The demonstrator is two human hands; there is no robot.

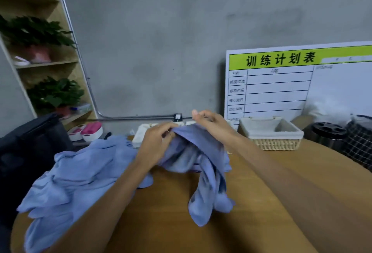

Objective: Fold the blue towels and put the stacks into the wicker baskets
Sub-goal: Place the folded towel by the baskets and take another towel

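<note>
Bare grey concrete wall is seen behind a round brown wooden table (251, 202). Above its middle a crumpled blue cloth towel (201, 164) is held up, its lower ends trailing onto the wood. Its top edge is pinched by the left hand (156, 142), fingers curled on the cloth; the right hand (209, 122) is closed on the same edge just beside it. A loose heap of blue towels (76, 182) is spread over the table's left edge. A cloth-lined pale wicker basket (271, 136) is set at the far edge, with nothing visible inside, before a white planning board with a green header (302, 83). For a clean fold, the hands should probably be slid apart along the edge until two corners are found, and the towel shaken flat before it is halved.
</note>
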